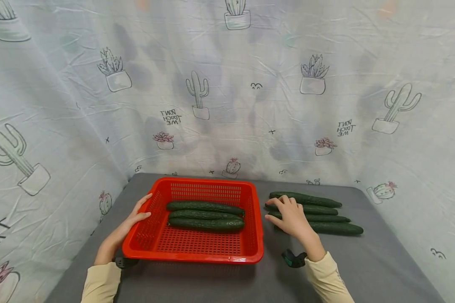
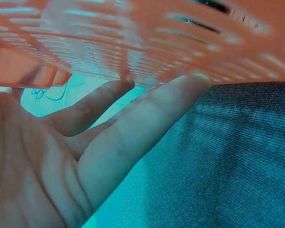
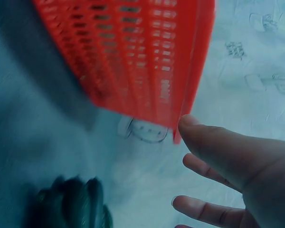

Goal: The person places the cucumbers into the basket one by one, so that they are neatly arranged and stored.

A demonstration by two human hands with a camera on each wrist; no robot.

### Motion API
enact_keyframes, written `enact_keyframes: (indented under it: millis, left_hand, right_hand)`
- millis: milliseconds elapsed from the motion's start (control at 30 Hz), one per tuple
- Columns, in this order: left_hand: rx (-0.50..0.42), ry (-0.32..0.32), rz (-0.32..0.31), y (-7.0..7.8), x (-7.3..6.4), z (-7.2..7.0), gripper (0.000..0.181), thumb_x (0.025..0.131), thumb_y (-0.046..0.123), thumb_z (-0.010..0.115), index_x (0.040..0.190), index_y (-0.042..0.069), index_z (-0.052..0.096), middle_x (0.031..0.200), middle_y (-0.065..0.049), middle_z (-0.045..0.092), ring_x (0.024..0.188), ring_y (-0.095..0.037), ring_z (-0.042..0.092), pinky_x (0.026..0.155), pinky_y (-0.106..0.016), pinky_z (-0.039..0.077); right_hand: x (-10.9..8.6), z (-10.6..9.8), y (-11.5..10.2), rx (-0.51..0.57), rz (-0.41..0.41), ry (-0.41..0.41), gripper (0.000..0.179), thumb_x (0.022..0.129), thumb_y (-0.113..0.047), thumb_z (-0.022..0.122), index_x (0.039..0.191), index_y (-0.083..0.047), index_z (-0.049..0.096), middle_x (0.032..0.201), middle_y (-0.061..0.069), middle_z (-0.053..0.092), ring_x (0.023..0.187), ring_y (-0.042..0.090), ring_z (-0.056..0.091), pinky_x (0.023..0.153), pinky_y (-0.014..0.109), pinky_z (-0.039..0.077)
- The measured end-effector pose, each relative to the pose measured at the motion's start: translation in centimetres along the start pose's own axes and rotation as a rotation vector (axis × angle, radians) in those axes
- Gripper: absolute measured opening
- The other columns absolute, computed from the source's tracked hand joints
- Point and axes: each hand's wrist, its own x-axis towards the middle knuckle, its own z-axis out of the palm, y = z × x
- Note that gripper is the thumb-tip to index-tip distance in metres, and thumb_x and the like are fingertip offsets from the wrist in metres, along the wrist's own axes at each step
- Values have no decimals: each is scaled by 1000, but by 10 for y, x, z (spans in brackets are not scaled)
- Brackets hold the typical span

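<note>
A red plastic basket (image 1: 208, 256) with slotted walls stands on the grey table. Inside it lie three dark green cucumbers (image 1: 206, 224), side by side. My left hand (image 1: 130, 219) is at the basket's left side, its extended fingers (image 2: 128, 126) touching the slotted outer wall in the left wrist view. Right of the basket, several more cucumbers (image 1: 335, 228) form a group on the table. Over their left ends hovers my right hand (image 1: 293, 216), fingers spread and slightly bent, holding nothing. In the right wrist view its thumb (image 3: 218, 142) overlaps the basket's edge.
The grey tabletop (image 1: 197, 286) extends around the basket. White fabric (image 1: 227, 84) printed with cactus drawings hangs behind the table and along both sides. A dark wrist device (image 1: 293, 258) is beside my right wrist.
</note>
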Motion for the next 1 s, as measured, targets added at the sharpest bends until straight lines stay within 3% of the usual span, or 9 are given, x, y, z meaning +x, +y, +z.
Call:
enact_keyframes:
  millis: [433,733,1000]
  left_hand:
    - [5,-12,19,0,0,1,61,100,24,35,148,33,-1,150,-14,4,118,-36,41,84,-43,48]
    - [-28,-26,13,0,0,0,61,100,23,35,147,33,-2,149,-15,5,117,-36,44,83,-45,49]
    - [-21,-16,20,-2,1,-1,61,100,24,35,147,34,-1,149,-13,6,117,-38,42,83,-45,48]
  right_hand:
    - [-26,2,45,-27,90,-39,39,82,-34,68,115,-16,60,106,13,51,94,35,44,79,57,34]
    - [-43,2,80,-42,155,-67,42,81,-36,69,116,-15,59,105,15,50,88,33,43,68,46,31]
    - [-56,2,111,-36,200,-74,43,80,-36,69,116,-15,58,110,18,49,91,35,42,66,43,29]
